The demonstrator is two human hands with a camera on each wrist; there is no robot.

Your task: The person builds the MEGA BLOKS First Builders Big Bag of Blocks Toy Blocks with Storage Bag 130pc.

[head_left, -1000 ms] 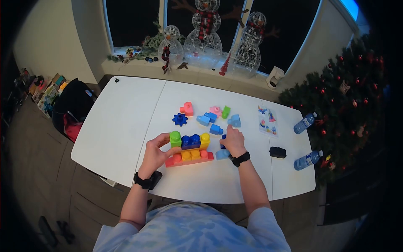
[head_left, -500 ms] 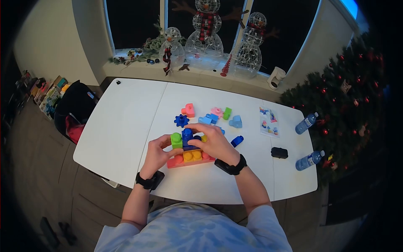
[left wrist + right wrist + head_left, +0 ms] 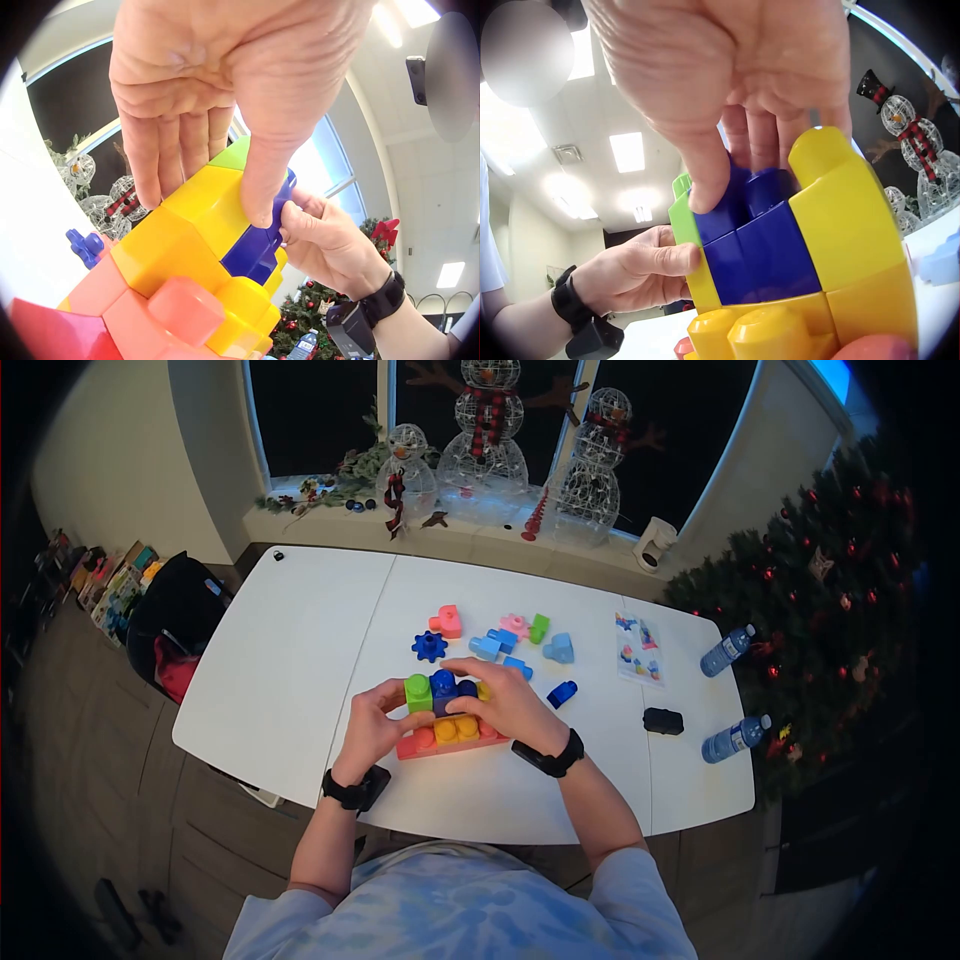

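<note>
A structure of toy building blocks stands in front of me, with a pink base row (image 3: 448,749), yellow-orange blocks (image 3: 169,247) above it and dark blue blocks (image 3: 772,259) higher up. At its left end my left hand (image 3: 374,728) grips the structure, thumb on the near side and fingers on the far side, beside a green block (image 3: 418,693). My right hand (image 3: 515,708) pinches a dark blue block (image 3: 714,227) on top, next to the green one. A tall yellow block (image 3: 847,217) forms the right end.
Behind the structure lie loose blocks: a pink one (image 3: 447,622), a blue gear-shaped piece (image 3: 430,646), a light blue block (image 3: 559,648) and several others. A dark blue block (image 3: 563,694) lies to the right. Further right are a picture sheet (image 3: 639,647), a black case (image 3: 663,721) and two water bottles (image 3: 733,740).
My right hand has moved left from beside the structure, bringing a dark blue block onto its top by the green one. My left hand keeps its grip at the left end.
</note>
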